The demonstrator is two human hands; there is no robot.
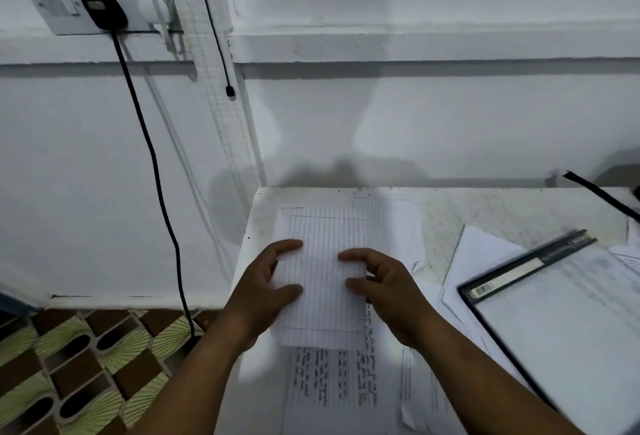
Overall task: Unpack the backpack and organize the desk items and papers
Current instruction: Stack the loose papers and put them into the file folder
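Note:
A sheaf of lined white paper (323, 226) lies on the white desk (485, 206) at its left end. My left hand (266, 289) grips the sheaf's left edge, thumb and fingers curled round it. Along the right edge my right hand (384, 292) holds it the same way. A handwritten lined sheet (332, 379) shows under the sheaf, nearer to me. To the right lies a black-edged clear folder (568, 323) with papers in it, on top of loose white sheets (481, 254). No backpack is in view.
A black strap (602, 197) crosses the desk's far right corner. The desk stands against a white wall; its left edge drops to a patterned floor (76, 372). A black cable (156, 171) hangs from a wall socket (104, 8) left of the desk.

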